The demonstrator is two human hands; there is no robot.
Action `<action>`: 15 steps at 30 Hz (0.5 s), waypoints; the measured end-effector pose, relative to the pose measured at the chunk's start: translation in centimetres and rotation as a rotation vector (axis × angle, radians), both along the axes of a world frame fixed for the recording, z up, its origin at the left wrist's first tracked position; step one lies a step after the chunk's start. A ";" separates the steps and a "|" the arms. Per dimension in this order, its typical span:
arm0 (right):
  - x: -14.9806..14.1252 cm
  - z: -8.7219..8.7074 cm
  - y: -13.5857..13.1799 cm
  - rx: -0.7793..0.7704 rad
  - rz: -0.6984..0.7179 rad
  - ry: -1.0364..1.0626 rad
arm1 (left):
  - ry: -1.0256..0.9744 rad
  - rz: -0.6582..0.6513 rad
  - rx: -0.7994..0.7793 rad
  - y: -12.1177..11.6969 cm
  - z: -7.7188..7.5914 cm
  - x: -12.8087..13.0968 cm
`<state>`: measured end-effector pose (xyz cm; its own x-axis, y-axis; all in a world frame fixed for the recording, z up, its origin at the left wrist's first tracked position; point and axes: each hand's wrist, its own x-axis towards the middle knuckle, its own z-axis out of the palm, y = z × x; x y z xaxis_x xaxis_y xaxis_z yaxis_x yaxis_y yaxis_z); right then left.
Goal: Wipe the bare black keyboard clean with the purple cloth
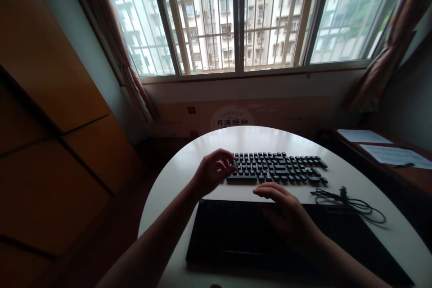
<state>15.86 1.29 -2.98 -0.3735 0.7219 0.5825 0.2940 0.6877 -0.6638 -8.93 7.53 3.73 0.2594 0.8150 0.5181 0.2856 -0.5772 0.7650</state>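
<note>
Black keycaps [276, 168] lie in rows, spread in a keyboard layout on the white round table [172, 189]. At the left end of those rows is my left hand [214, 168], its thumb and forefinger closed around one dark keycap. A black keyboard base [229, 234] lies flat nearer to me; its surface is too dark to make out in detail. Over its upper middle hovers my right hand [286, 211], fingers stretched forward and apart from the thumb, with nothing visible in it.
A coiled black cable [354, 202] rests at the table's right, beside the base. Farther right, a brown desk [351, 139] bears paper sheets [394, 155] and a pen [404, 165]. An orange-brown cabinet [50, 189] stands at the left. Ahead is a barred window [236, 22].
</note>
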 end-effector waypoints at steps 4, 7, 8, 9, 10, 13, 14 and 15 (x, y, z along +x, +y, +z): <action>0.0 -0.6 0.3 0.010 -0.027 0.093 | -0.002 -0.155 -0.036 -2.7 -1.6 2.5; 0.2 -0.6 0.4 0.012 0.000 0.087 | 0.103 -0.265 -0.034 -3.1 -2.5 3.0; 0.2 -0.5 0.3 0.016 0.015 0.087 | 0.133 -0.280 -0.024 -3.0 -2.7 3.0; 0.2 -0.4 0.3 0.019 0.031 0.088 | 0.158 -0.285 -0.008 -3.0 -2.8 2.9; 0.1 -0.3 0.3 0.018 0.042 0.090 | 0.175 -0.279 0.011 -2.9 -2.9 2.8; -0.3 -0.1 0.2 -0.031 0.053 0.124 | 0.204 -0.260 0.050 -2.7 -2.9 2.5; -0.5 -0.2 0.2 -0.062 0.051 0.143 | 0.213 -0.259 0.063 -2.7 -2.8 2.4; -0.6 -0.2 0.2 -0.093 0.047 0.162 | 0.227 -0.262 0.080 -2.6 -2.8 2.3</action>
